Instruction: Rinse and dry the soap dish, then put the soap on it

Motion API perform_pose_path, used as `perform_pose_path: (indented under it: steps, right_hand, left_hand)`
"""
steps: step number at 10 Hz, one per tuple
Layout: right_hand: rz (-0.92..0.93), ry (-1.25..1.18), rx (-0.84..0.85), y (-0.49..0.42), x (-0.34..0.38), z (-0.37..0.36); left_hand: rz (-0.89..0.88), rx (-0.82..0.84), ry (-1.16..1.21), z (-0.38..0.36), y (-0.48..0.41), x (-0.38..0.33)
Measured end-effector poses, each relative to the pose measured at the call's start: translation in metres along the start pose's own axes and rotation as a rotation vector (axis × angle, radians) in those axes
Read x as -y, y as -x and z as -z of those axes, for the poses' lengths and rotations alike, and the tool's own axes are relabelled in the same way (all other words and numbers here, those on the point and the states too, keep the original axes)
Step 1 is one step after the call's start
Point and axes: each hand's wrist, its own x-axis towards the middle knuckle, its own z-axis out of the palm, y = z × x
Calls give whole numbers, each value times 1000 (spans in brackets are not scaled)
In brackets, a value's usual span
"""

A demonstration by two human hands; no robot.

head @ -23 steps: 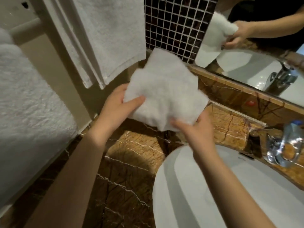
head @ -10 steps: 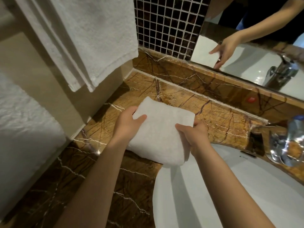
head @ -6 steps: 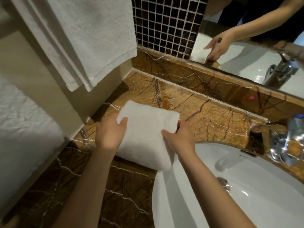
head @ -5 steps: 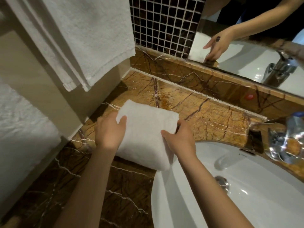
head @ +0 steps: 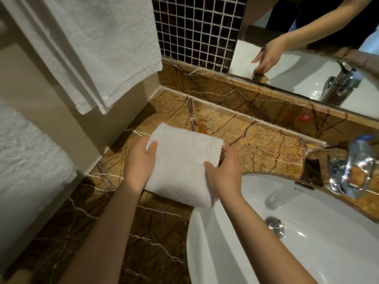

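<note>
A folded white hand towel (head: 182,160) lies on the brown marble counter (head: 256,140), left of the basin. My left hand (head: 139,160) grips its left edge, thumb on top. My right hand (head: 225,169) holds its right edge, fingers curled over the fold. No soap dish or soap shows in the head view; whether anything is wrapped in the towel is hidden.
A white basin (head: 287,232) with a metal drain (head: 274,224) fills the lower right. A chrome tap (head: 352,171) stands at the right edge. White towels (head: 106,44) hang at upper left, another (head: 26,160) at far left. A mirror (head: 307,58) backs the counter.
The towel was held up in the air, then came down onto the counter. Over the last half second both hands stay on its edges with almost no movement.
</note>
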Motion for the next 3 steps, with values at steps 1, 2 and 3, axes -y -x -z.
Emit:
perform_pose_path:
  steps: [1,2,3]
  right_hand:
    - [4,25,13,5,0,-1]
    - [36,224,40,1,8,6]
    - [275,457,-86,3,24,20]
  left_hand:
    - [-6,-9,-71,3,5,0]
    - [-122,-93,-388,9,5,-13]
    - [-369,-139,-508,15,8,-33]
